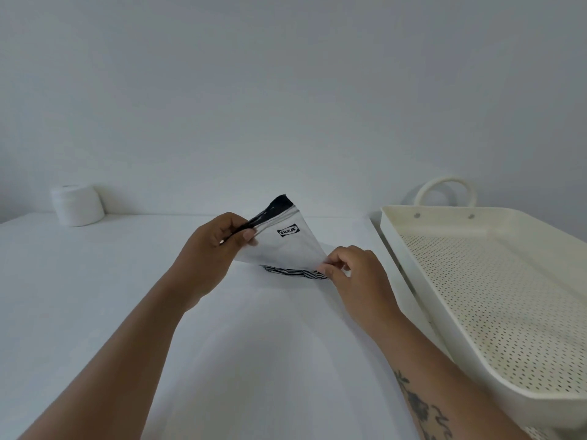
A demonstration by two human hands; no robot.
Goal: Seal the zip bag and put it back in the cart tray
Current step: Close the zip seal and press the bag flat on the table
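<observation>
Above the white counter (95, 296), my right hand (355, 274) pinches the lower corner of the zip bag (286, 246) while my left hand (209, 249) closes its grip on the dark zip strip. The empty perforated cart tray (444, 312) sits right; a white roll (77, 204) stands far left.

The white zip bag (286, 246), black along its top strip, is held tilted just left of the cream perforated cart tray (495, 300).

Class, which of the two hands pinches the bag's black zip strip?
The left hand pinches the zip bag at its black strip; the right hand grips a plain white corner.
</observation>
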